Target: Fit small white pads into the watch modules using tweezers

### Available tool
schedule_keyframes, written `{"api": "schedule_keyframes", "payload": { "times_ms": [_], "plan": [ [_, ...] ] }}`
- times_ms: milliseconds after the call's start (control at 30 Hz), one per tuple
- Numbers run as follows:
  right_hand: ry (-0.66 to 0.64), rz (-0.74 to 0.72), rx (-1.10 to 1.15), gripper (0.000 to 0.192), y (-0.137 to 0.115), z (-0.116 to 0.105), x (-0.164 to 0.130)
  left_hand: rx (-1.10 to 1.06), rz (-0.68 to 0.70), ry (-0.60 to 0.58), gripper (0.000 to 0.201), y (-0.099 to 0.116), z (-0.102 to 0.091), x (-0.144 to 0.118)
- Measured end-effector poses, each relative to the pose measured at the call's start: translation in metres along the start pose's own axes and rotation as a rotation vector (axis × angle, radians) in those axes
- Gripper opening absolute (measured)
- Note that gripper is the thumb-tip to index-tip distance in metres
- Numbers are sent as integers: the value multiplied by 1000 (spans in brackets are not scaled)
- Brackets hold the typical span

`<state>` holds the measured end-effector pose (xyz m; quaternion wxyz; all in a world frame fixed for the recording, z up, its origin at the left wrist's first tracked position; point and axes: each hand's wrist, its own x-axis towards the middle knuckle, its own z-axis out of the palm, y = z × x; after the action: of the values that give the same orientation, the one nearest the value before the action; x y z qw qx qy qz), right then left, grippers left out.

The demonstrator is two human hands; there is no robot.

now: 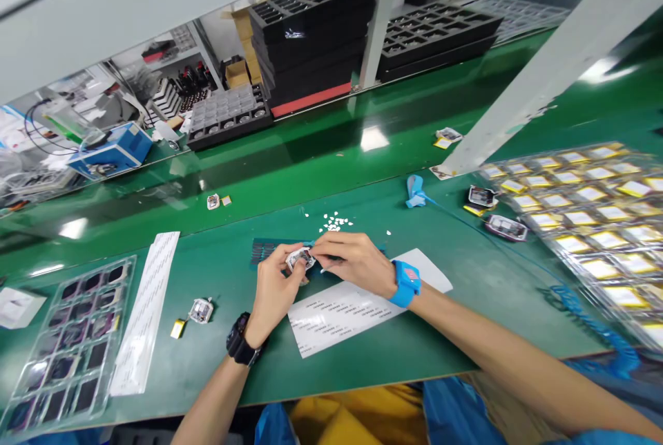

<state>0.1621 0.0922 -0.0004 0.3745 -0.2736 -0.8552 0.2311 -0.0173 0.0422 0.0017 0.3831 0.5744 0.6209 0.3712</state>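
Note:
My left hand [273,287] is closed around a small white-framed smartwatch case [299,258], its inner parts facing up. At the case's right edge, my right hand [356,262] has its fingers pinched together. Whatever sits between those fingertips is too small to make out. Below both hands lies a white printed sheet [339,314]. Partly hidden behind the hands is a dark sheet with cut-out shapes [262,250]. Small white pieces [334,222] are scattered just beyond the hands.
At left lie a clear tray of dark screens [77,338], a white backing strip [145,314] and a case with a yellow battery [200,310]. Battery trays [585,217] and more cases [506,227] are at right. A blue coiled cord [585,314] runs nearby; a slanted post [539,72] stands behind.

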Motion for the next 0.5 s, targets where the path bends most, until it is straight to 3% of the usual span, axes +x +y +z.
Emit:
{"api": "schedule_keyframes", "payload": {
  "times_ms": [133,333,500],
  "plan": [
    [31,121,108,15,-1,-1,2,118,45,22,23,3,2,-1],
    [-62,-4,-97,22,3,2,-4,168,42,21,25,6,4,-4],
    [25,98,107,15,2,1,0,137,46,16,24,3,4,-4]
  ]
}}
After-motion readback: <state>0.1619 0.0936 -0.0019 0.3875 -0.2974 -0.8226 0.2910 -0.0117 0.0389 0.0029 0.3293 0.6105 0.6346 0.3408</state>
